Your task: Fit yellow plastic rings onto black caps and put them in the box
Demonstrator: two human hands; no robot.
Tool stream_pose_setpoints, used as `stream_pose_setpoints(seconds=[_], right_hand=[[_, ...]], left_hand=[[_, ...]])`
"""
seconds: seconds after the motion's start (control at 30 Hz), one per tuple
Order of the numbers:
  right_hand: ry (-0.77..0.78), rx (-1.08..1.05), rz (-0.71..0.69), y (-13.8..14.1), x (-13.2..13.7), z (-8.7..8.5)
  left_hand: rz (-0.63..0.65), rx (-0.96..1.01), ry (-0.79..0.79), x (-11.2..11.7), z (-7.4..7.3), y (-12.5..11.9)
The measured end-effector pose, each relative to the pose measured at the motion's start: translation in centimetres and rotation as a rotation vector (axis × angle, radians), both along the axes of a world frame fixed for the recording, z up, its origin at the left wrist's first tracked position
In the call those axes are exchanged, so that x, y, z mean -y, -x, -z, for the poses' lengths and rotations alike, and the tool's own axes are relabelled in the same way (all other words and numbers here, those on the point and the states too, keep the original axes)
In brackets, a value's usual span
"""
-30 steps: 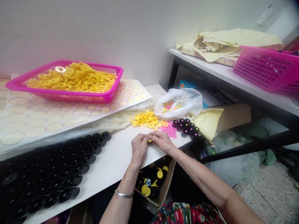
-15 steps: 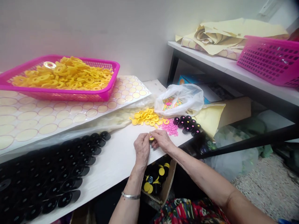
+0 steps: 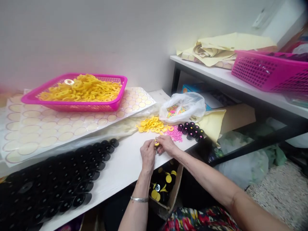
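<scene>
Between my two hands is a small round yellow-and-black piece (image 3: 157,144), partly covered by fingers. My left hand (image 3: 147,154) grips it from the left, and my right hand (image 3: 166,144) pinches it from the right. Just beyond them lie a pile of yellow rings with tabs (image 3: 152,124) and a scatter of small pink pieces (image 3: 175,134). Beside these stands a cluster of black round pieces (image 3: 191,130) with pink or yellow centres. On the left of the table, many black round pieces (image 3: 72,179) stand in rows.
A pink basket (image 3: 115,104) of yellow rings rests on sheets with printed circles (image 3: 64,136). A white plastic bag (image 3: 193,107) holds colourful beads. Below the table edge, a cardboard box (image 3: 176,189) contains black and yellow pieces. Another pink basket (image 3: 262,72) stands on the right shelf (image 3: 216,72).
The camera view has shifted, so the baskets and shelf appear lower. Both hands stay together on the same small piece, and its yellow top shows a little more.
</scene>
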State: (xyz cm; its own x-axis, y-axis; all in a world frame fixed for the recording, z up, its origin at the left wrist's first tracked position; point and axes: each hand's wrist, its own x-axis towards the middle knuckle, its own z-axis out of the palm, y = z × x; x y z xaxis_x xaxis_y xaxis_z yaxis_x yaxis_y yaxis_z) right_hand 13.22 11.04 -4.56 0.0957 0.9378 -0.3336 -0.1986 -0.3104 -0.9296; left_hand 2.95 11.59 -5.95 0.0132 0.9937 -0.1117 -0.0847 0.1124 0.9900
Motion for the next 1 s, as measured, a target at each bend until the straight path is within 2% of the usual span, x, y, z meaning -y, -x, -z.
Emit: stream_pose_setpoints(seconds=[0.23, 0.53, 0.7, 0.83, 0.93, 1.0], right_hand=[[0.007, -0.036, -0.033, -0.3, 0.2, 0.0], [0.029, 0.007, 0.058, 0.3, 0.3, -0.3], [0.017, 0.018, 0.094, 0.4, 0.5, 0.2], [0.011, 0.019, 0.116, 0.4, 0.3, 0.7], [0.014, -0.001, 0.07, 0.0, 0.4, 0.6], [0.004, -0.024, -0.014, -0.4, 0.6, 0.3]], left_hand=[[0.041, 0.033, 0.016, -0.2, 0.0, 0.2], [0.015, -0.028, -0.011, 0.0, 0.0, -0.2], [0.0, -0.036, 0.015, 0.1, 0.6, -0.4], [-0.015, -0.011, 0.053, -0.1, 0.6, -0.5], [0.001, 0.01, 0.07, -0.3, 0.3, -0.3], [0.017, 0.028, 0.071, -0.4, 0.2, -0.1]])
